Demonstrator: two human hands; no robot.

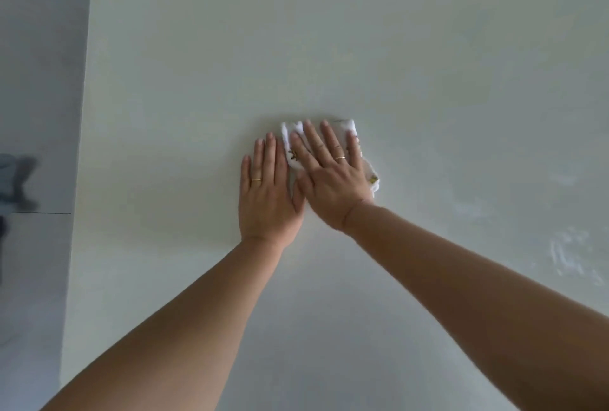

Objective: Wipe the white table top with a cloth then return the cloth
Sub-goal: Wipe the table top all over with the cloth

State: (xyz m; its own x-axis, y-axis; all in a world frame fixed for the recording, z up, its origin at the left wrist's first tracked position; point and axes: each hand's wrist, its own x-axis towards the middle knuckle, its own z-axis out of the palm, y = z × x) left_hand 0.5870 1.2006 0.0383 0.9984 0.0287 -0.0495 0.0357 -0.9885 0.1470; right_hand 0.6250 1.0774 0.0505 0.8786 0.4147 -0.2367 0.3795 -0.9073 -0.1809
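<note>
A white table top (pixel 204 58) fills most of the head view. Near its middle lies a small white cloth (pixel 347 127) with a yellowish print, folded. My right hand (pixel 329 180) presses flat on the cloth with fingers spread, covering most of it. My left hand (pixel 267 193) lies flat on the bare table just left of the cloth, fingers together, its thumb beside my right hand. Both hands wear rings.
Faint wet streaks (pixel 566 252) show on the table at the right. The table's left edge (pixel 80 147) and far edge border a grey tiled floor (pixel 36 81). A dark blurred object (pixel 16 180) stands on the floor at the left.
</note>
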